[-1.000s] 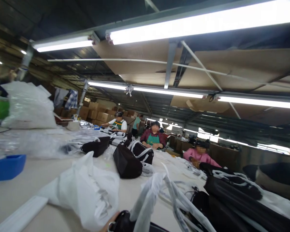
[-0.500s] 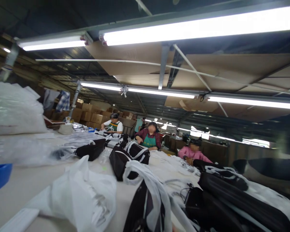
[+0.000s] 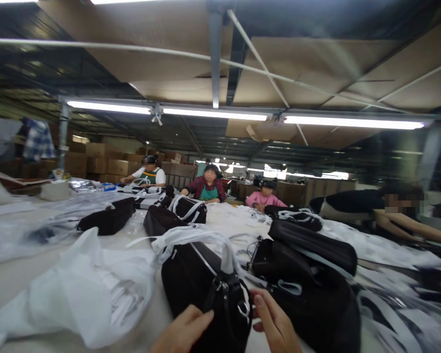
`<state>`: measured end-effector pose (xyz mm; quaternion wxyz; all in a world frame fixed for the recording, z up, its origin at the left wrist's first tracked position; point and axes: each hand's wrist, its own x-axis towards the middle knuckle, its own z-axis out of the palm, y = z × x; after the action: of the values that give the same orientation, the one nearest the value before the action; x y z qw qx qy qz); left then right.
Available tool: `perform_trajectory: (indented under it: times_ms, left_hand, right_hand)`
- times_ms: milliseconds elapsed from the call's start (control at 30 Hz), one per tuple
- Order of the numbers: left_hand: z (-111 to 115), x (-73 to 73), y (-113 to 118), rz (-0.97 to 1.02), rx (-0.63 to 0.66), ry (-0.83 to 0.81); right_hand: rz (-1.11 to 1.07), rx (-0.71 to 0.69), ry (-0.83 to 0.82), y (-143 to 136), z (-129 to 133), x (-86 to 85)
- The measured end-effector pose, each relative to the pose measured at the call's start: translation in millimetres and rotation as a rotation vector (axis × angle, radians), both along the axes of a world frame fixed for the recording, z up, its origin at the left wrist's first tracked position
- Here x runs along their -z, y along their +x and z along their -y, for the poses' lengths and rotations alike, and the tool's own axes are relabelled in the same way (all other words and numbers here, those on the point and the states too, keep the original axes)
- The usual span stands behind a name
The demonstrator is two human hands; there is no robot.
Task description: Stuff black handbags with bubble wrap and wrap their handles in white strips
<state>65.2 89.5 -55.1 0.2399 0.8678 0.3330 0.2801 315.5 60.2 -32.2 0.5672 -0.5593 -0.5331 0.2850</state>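
Observation:
A black handbag [image 3: 191,274] lies in front of me, its end turned toward me, with a zip, metal rings and a white-wrapped handle [image 3: 202,238] arching over it. My left hand [image 3: 187,326] holds the near left side of this handbag, thumb flat on the black surface and most fingers out of sight. At its right end my right hand [image 3: 274,318] has bent fingers against the edge, close to a metal ring and a thin white strip. Just right of that hand lie other black bags [image 3: 301,284].
A white bag with papers inside [image 3: 95,294] lies on the table at left, near clear plastic wrapping [image 3: 14,235]. More black bags [image 3: 110,215] lie farther back. Several co-workers sit across the table; another person [image 3: 375,211] leans over at right. Light tubes [image 3: 213,113] hang overhead.
The view has swung right and down. Both my hands have come into sight at the handbag, which now sits more upright. A leaning person has appeared at right.

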Motion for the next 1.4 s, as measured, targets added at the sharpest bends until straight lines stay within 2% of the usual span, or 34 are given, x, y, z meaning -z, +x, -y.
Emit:
perform_trajectory:
  times_ms: [67, 100, 167, 200, 267, 333, 400, 467, 533, 633, 733, 800, 900, 967, 1033, 1133, 1200, 1300, 1400]
  left_hand:
    - [10.3, -37.0, 0.0, 0.025, 0.061, 0.117]
    - [15.5, -56.3, 0.8, 0.047, 0.05, 0.131]
    - [23.6, -87.1, 5.2, 0.066, -0.04, 0.124]
    - [25.7, -95.8, 8.8, 0.065, -0.102, 0.106]
    - [25.9, -98.4, 16.7, 0.038, -0.207, 0.07]
    - [22.2, -87.8, 22.4, 0.017, -0.259, 0.088]
    - [17.9, -77.3, 24.3, 0.035, -0.248, 0.188]
    - [14.8, -77.7, 24.0, 0.046, -0.185, 0.331]
    - [13.0, -91.9, 24.9, -0.023, -0.077, 0.457]
    - [8.1, -126.7, 34.4, -0.218, 0.108, 0.58]
    - [-2.5, -155.2, 54.2, -0.372, 0.282, 0.661]
    - [-10.2, -165.2, 69.9, -0.463, 0.392, 0.711]
    - [-18.6, -171.4, 90.6, -0.561, 0.506, 0.758]
    - [-23.1, -173.8, 99.8, -0.568, 0.568, 0.727]
    - [-28.6, -175.6, 104.5, -0.542, 0.638, 0.622]
    - [-37.3, -173.6, 104.4, -0.44, 0.661, 0.415]
    - [-40.6, -166.8, 101.7, -0.346, 0.627, 0.319]
    - [-40.3, -149.7, 98.6, -0.198, 0.548, 0.274]
    - [-37.8, -131.6, 99.9, -0.091, 0.493, 0.297]
  right_hand:
    - [0.12, -0.023, 0.017, 1.0, 11.1, -14.0]
    - [0.155, -0.027, 0.006, 0.1, 15.2, -19.4]
    - [0.183, -0.043, -0.045, -3.3, 19.5, -24.0]
    - [0.181, -0.051, -0.067, -5.1, 19.7, -23.3]
    - [0.198, -0.08, -0.095, -7.4, 17.2, -19.0]
    - [0.254, -0.095, -0.078, -5.8, 13.8, -16.1]
    - [0.28, -0.091, -0.059, 0.7, 12.9, -19.7]
    - [0.218, -0.063, -0.071, 10.7, 17.3, -30.3]
    - [0.151, -0.038, -0.094, 20.9, 26.2, -44.6]
    - [0.155, -0.045, -0.116, 30.6, 41.3, -63.1]
    - [0.182, -0.07, -0.083, 32.7, 48.8, -71.1]
    - [0.166, -0.049, -0.055, 32.8, 48.9, -72.5]
    - [0.11, -0.021, -0.066, 36.3, 47.4, -74.2]
    - [0.106, -0.018, -0.067, 41.0, 48.1, -76.3]
    - [0.116, -0.031, -0.07, 46.3, 49.9, -79.0]
    - [0.049, -0.091, -0.062, 51.9, 51.1, -82.2]
    - [-0.075, -0.116, -0.019, 52.7, 49.1, -83.4]
    - [-0.27, -0.083, 0.068, 51.5, 43.3, -85.0]
    - [-0.283, -0.032, 0.101, 52.6, 40.3, -87.2]
